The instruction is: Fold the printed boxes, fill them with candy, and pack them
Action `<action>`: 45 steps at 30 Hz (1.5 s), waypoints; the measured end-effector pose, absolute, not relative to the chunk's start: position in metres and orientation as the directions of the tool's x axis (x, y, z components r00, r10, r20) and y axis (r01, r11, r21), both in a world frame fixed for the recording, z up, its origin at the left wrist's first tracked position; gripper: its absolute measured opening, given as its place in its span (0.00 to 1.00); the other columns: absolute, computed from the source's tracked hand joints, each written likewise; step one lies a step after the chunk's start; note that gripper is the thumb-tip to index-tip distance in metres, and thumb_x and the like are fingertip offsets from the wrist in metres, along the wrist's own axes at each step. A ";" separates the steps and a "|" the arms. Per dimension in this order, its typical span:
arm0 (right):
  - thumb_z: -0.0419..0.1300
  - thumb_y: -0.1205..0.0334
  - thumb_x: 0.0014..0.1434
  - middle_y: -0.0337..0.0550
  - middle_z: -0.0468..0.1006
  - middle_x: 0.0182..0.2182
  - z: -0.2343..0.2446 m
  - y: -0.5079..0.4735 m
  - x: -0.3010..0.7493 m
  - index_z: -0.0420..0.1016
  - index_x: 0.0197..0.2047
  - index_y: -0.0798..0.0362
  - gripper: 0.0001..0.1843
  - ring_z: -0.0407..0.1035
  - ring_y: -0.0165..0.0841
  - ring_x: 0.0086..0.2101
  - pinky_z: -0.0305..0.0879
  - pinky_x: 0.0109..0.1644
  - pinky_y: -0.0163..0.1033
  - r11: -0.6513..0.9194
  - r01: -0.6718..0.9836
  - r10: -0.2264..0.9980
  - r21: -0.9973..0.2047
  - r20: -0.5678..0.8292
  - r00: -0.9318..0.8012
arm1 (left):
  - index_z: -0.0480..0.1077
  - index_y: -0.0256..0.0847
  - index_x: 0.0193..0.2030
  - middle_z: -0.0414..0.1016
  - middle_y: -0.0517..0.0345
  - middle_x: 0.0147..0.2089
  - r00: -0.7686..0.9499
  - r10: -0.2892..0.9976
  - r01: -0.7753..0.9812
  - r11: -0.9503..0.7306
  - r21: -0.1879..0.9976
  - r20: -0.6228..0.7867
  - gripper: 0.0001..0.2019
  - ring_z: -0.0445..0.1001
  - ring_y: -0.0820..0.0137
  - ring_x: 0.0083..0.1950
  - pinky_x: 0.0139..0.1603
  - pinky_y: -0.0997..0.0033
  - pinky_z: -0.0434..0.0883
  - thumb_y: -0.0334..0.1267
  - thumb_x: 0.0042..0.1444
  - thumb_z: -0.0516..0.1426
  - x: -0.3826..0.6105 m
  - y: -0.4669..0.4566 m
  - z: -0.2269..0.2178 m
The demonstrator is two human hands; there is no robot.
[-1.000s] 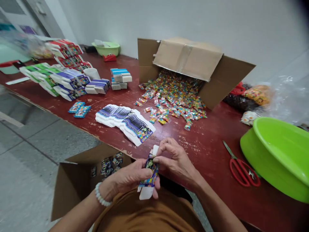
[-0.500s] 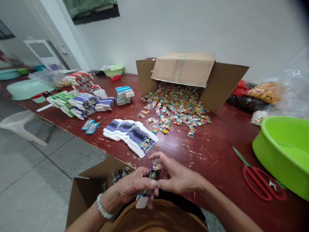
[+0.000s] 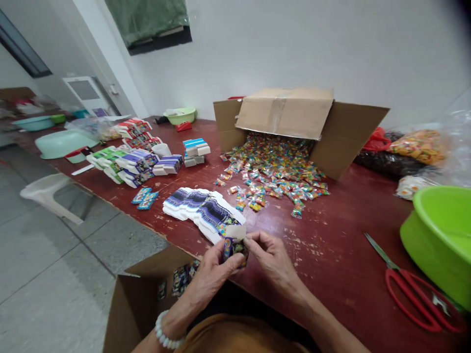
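Both my hands hold one small printed paper box (image 3: pixel 234 243) upright at the near edge of the red table (image 3: pixel 331 250). My left hand (image 3: pixel 213 272) wraps its lower part from the left. Pinching the box's right side near its open white top flap is my right hand (image 3: pixel 270 260). Just beyond lies a fanned stack of flat box blanks (image 3: pixel 202 208). Farther back, a cardboard carton (image 3: pixel 294 117) on its side spills small colourful candy packets (image 3: pixel 274 174) onto the table.
Red-handled scissors (image 3: pixel 419 291) and a green basin (image 3: pixel 441 240) lie at the right. An open carton (image 3: pixel 147 299) with filled boxes stands on the floor below left. Stacks of folded boxes (image 3: pixel 128 164), bowls and plastic bags line the table's far side.
The box has been raised from my lap to table-edge height, and its white top flap now stands up. The camera has tilted upward.
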State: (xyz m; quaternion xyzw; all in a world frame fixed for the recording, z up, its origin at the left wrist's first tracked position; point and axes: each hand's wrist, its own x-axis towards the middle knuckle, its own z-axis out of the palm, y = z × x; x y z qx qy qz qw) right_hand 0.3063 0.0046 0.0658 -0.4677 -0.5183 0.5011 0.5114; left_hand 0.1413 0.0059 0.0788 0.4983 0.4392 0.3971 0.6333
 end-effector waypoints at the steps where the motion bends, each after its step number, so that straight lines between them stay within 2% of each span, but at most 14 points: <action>1: 0.61 0.50 0.61 0.43 0.80 0.31 0.069 0.005 0.306 0.78 0.34 0.54 0.15 0.72 0.34 0.32 0.68 0.40 0.39 0.059 -0.007 0.998 -0.998 0.059 -0.025 | 0.70 0.40 0.46 0.81 0.57 0.39 0.231 0.964 -0.100 0.155 0.983 -0.128 0.19 0.79 0.68 0.41 0.43 0.71 0.75 0.43 0.50 0.68 0.144 0.006 0.078; 4: 0.63 0.51 0.58 0.42 0.81 0.34 0.074 0.007 0.303 0.75 0.43 0.53 0.15 0.74 0.35 0.35 0.69 0.41 0.38 0.032 -0.082 0.999 -0.996 0.031 0.013 | 0.60 0.46 0.56 0.83 0.58 0.40 0.065 0.995 -0.177 0.089 0.980 -0.078 0.33 0.81 0.66 0.39 0.41 0.68 0.78 0.38 0.46 0.71 0.150 0.001 0.079; 7: 0.67 0.54 0.55 0.39 0.80 0.35 0.072 0.007 0.293 0.67 0.54 0.49 0.25 0.75 0.35 0.38 0.71 0.43 0.39 -0.004 -0.266 0.997 -0.964 -0.025 0.076 | 0.57 0.47 0.61 0.83 0.59 0.40 0.021 0.998 -0.168 0.058 0.984 -0.055 0.38 0.82 0.67 0.40 0.44 0.70 0.78 0.33 0.46 0.70 0.154 -0.005 0.085; 12: 0.68 0.53 0.54 0.40 0.80 0.36 0.064 0.007 0.286 0.77 0.42 0.50 0.15 0.73 0.33 0.36 0.69 0.43 0.38 0.065 -0.334 0.996 -0.940 0.039 0.082 | 0.70 0.43 0.58 0.83 0.56 0.40 0.029 0.992 -0.203 0.123 0.971 -0.119 0.31 0.81 0.64 0.45 0.46 0.72 0.77 0.36 0.46 0.71 0.149 -0.007 0.089; 17: 0.71 0.50 0.52 0.36 0.75 0.25 0.060 0.013 0.302 0.77 0.29 0.55 0.16 0.65 0.27 0.28 0.63 0.36 0.35 -0.089 -0.261 0.996 -0.961 -0.078 -0.054 | 0.79 0.41 0.49 0.82 0.56 0.37 0.132 0.972 -0.107 0.208 0.972 -0.193 0.19 0.78 0.65 0.36 0.37 0.72 0.75 0.44 0.51 0.69 0.138 -0.002 0.082; 22: 0.77 0.51 0.41 0.37 0.79 0.30 0.059 0.019 0.308 0.77 0.41 0.53 0.26 0.70 0.28 0.29 0.65 0.37 0.35 -0.177 -0.367 0.982 -0.913 -0.139 -0.127 | 0.82 0.42 0.40 0.83 0.56 0.42 0.108 0.992 0.054 0.061 0.997 -0.066 0.09 0.78 0.64 0.42 0.43 0.75 0.73 0.38 0.51 0.68 0.137 0.003 0.080; 25: 0.75 0.49 0.45 0.39 0.80 0.30 0.062 0.020 0.306 0.78 0.34 0.54 0.20 0.72 0.30 0.31 0.67 0.40 0.37 -0.077 -0.280 0.990 -0.957 -0.039 -0.136 | 0.78 0.43 0.50 0.83 0.55 0.43 0.114 0.992 -0.021 0.062 0.998 -0.059 0.19 0.79 0.64 0.43 0.44 0.73 0.74 0.39 0.51 0.69 0.139 0.003 0.082; 28: 0.74 0.47 0.47 0.40 0.81 0.29 0.061 0.018 0.304 0.78 0.29 0.52 0.18 0.73 0.33 0.31 0.69 0.40 0.39 0.034 -0.261 0.995 -0.965 0.056 -0.077 | 0.63 0.48 0.63 0.83 0.59 0.39 0.156 0.965 -0.253 0.244 0.936 -0.210 0.34 0.79 0.66 0.35 0.37 0.71 0.76 0.45 0.50 0.70 0.140 0.001 0.084; 32: 0.69 0.50 0.56 0.42 0.82 0.35 0.057 0.011 0.305 0.81 0.35 0.50 0.12 0.74 0.33 0.32 0.70 0.40 0.39 0.073 -0.192 0.991 -0.979 0.092 -0.093 | 0.71 0.39 0.51 0.81 0.53 0.36 0.415 0.783 -0.317 0.602 0.733 -0.463 0.25 0.78 0.65 0.27 0.29 0.68 0.75 0.55 0.55 0.64 0.140 -0.002 0.086; 34: 0.65 0.51 0.61 0.43 0.82 0.38 0.059 0.008 0.307 0.81 0.38 0.49 0.11 0.73 0.32 0.31 0.70 0.39 0.39 0.104 -0.071 0.981 -0.992 0.114 -0.155 | 0.73 0.36 0.45 0.79 0.53 0.31 0.462 0.727 -0.303 0.668 0.680 -0.509 0.22 0.76 0.66 0.22 0.25 0.68 0.74 0.56 0.59 0.60 0.141 -0.002 0.084; 37: 0.63 0.53 0.63 0.44 0.82 0.39 0.065 0.006 0.309 0.81 0.36 0.50 0.10 0.75 0.34 0.37 0.71 0.44 0.41 0.173 0.020 0.969 -0.985 0.166 -0.183 | 0.74 0.38 0.50 0.78 0.57 0.29 0.354 0.789 -0.375 0.612 0.696 -0.503 0.18 0.74 0.69 0.22 0.24 0.71 0.72 0.48 0.60 0.60 0.145 -0.002 0.082; 40: 0.67 0.55 0.59 0.45 0.82 0.41 0.069 0.008 0.306 0.81 0.38 0.51 0.09 0.75 0.36 0.42 0.72 0.47 0.41 0.130 -0.029 0.978 -0.991 0.133 -0.160 | 0.75 0.37 0.51 0.79 0.59 0.29 0.276 0.830 -0.426 0.558 0.712 -0.485 0.19 0.75 0.69 0.24 0.25 0.72 0.73 0.44 0.55 0.63 0.150 -0.001 0.083; 42: 0.68 0.54 0.58 0.44 0.83 0.41 0.067 0.009 0.303 0.81 0.39 0.52 0.11 0.76 0.35 0.39 0.73 0.44 0.40 0.039 -0.133 0.983 -0.990 0.061 -0.173 | 0.77 0.36 0.46 0.80 0.58 0.30 0.257 0.849 -0.451 0.528 0.720 -0.462 0.17 0.76 0.69 0.26 0.27 0.72 0.75 0.43 0.53 0.65 0.152 -0.001 0.085; 45: 0.69 0.50 0.56 0.43 0.82 0.38 0.063 0.010 0.298 0.79 0.38 0.53 0.15 0.74 0.32 0.30 0.72 0.31 0.36 -0.115 -0.302 0.980 -0.946 -0.059 -0.190 | 0.77 0.37 0.46 0.81 0.58 0.33 0.224 0.859 -0.469 0.510 0.721 -0.461 0.15 0.77 0.69 0.28 0.28 0.72 0.76 0.41 0.52 0.65 0.153 -0.003 0.087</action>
